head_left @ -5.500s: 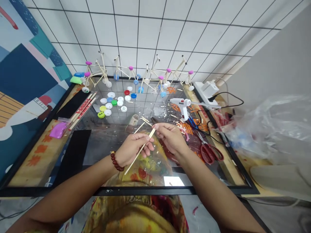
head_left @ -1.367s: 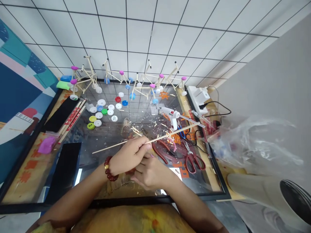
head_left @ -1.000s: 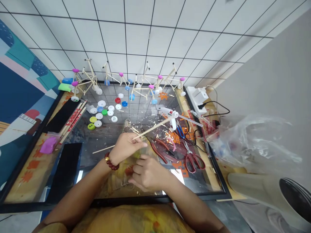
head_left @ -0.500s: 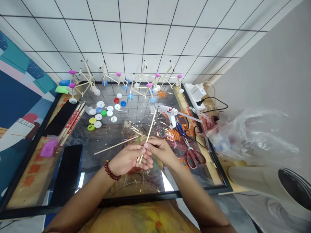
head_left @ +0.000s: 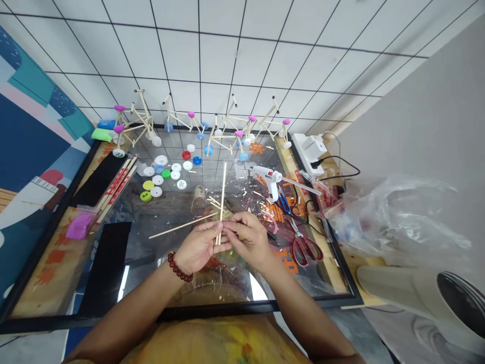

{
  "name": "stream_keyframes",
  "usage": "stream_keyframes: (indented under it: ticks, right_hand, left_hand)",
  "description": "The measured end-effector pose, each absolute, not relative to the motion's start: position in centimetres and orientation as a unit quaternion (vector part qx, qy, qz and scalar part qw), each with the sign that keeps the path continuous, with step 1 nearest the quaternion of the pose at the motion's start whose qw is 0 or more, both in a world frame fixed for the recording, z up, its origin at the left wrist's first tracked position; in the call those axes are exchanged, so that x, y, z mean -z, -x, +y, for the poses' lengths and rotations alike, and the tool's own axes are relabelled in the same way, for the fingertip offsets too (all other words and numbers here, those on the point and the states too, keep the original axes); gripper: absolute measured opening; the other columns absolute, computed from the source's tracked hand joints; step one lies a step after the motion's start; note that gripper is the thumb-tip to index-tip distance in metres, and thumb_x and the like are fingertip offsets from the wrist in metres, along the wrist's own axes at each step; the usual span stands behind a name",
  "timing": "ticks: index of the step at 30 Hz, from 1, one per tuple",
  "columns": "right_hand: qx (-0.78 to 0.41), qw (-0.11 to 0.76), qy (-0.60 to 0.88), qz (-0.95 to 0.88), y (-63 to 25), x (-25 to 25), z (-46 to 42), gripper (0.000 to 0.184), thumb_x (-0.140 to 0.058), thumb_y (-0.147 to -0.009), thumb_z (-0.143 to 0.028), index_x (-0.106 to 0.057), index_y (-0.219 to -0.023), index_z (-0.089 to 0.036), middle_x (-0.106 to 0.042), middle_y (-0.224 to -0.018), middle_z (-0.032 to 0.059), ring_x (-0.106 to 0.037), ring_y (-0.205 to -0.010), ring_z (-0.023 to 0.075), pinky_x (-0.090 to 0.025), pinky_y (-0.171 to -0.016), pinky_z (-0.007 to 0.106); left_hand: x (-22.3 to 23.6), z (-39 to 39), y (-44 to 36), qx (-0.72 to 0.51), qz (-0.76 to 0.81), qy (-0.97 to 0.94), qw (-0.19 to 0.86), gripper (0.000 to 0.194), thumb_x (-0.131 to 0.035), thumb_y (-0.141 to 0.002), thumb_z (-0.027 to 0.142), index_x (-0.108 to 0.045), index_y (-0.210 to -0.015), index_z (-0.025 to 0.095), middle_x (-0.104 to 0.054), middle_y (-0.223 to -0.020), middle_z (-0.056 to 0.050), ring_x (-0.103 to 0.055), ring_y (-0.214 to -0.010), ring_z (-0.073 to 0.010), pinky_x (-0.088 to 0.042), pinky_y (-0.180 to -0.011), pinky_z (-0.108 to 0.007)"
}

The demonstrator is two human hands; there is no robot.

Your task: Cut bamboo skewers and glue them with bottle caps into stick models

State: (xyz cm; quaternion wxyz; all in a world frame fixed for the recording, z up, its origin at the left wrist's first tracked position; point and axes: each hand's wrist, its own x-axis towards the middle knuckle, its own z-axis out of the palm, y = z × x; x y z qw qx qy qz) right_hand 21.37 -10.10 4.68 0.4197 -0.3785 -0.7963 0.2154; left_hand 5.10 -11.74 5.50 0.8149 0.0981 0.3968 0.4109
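A long, thin wooden stick (head_left: 223, 189) stands nearly upright in my left hand (head_left: 197, 247), pinched between thumb and fingers. A second, shorter stick (head_left: 217, 239) lies alongside it, its lower end showing below the thumb. My right hand (head_left: 250, 240) is closed, its thumb and fingertips pressed together right beside the sticks, touching my left fingers. Whatever those fingertips pinch is hidden. Another loose stick (head_left: 182, 226) lies slanting on the glass tabletop to the left, near some short cut pieces (head_left: 215, 203).
Stick models with caps (head_left: 227, 136) line the back wall. Loose bottle caps (head_left: 165, 174) lie at centre left. A glue gun (head_left: 271, 182), red-handled scissors (head_left: 303, 247) and a power strip (head_left: 308, 151) are to the right. Wrapped sticks (head_left: 117, 187) lie left.
The long stick has swung from leaning right to nearly upright. My right fingers have drawn into a tighter pinch beside it. The view has shifted slightly.
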Motion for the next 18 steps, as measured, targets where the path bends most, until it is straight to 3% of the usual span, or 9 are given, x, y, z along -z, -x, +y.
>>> stream_keyframes:
  ticks: [3, 6, 11, 18]
  right_hand:
    - [-0.224, 0.409, 0.399, -0.79, -21.5, -4.9, -10.1, 0.016, -0.056, -0.089, -0.015, -0.067, -0.097, -0.024, -0.061, -0.09, 0.0036, -0.057, -0.086, 0.0182, -0.043, -0.076, 0.035]
    - [-0.338, 0.428, 0.439, -0.714, -21.6, -5.2, -9.9, 0.007, -0.053, -0.093, -0.022, -0.06, -0.09, -0.022, -0.057, -0.091, 0.0032, -0.055, -0.087, 0.0174, -0.043, -0.078, 0.033]
    - [-0.54, 0.463, 0.429, -0.557, -22.1, -4.6, -9.2, 0.021, -0.047, -0.098, -0.035, -0.055, -0.083, -0.022, -0.051, -0.076, -0.0014, -0.049, -0.072, 0.0139, -0.039, -0.07, 0.028]
    - [-0.603, 0.485, 0.41, -0.482, -22.2, -4.3, -9.1, 0.023, -0.055, -0.093, -0.042, -0.067, -0.091, -0.022, -0.056, -0.077, -0.0002, -0.05, -0.071, 0.0136, -0.04, -0.068, 0.027]
  left_hand:
    - [-5.3, -11.9, -5.3, -0.405, 0.374, -0.097, 0.828, 0.021, -0.079, -0.075, 0.027, -0.073, -0.087, 0.012, -0.075, -0.087, -0.008, -0.072, -0.079, -0.0169, -0.061, -0.076, -0.031]
    - [-5.3, -11.9, -5.1, -0.402, 0.374, -0.112, 0.828, 0.022, -0.075, -0.08, 0.027, -0.073, -0.094, 0.011, -0.075, -0.092, -0.011, -0.072, -0.08, -0.0174, -0.06, -0.074, -0.028]
    - [-5.6, -11.9, -4.8, -0.404, 0.398, -0.148, 0.811, 0.026, -0.07, -0.084, 0.027, -0.072, -0.104, 0.01, -0.075, -0.094, -0.013, -0.071, -0.073, -0.0154, -0.059, -0.068, -0.025]
    - [-5.6, -11.9, -4.5, -0.424, 0.412, -0.159, 0.791, 0.028, -0.072, -0.082, 0.029, -0.072, -0.103, 0.011, -0.075, -0.093, -0.012, -0.071, -0.073, -0.0157, -0.059, -0.069, -0.026]
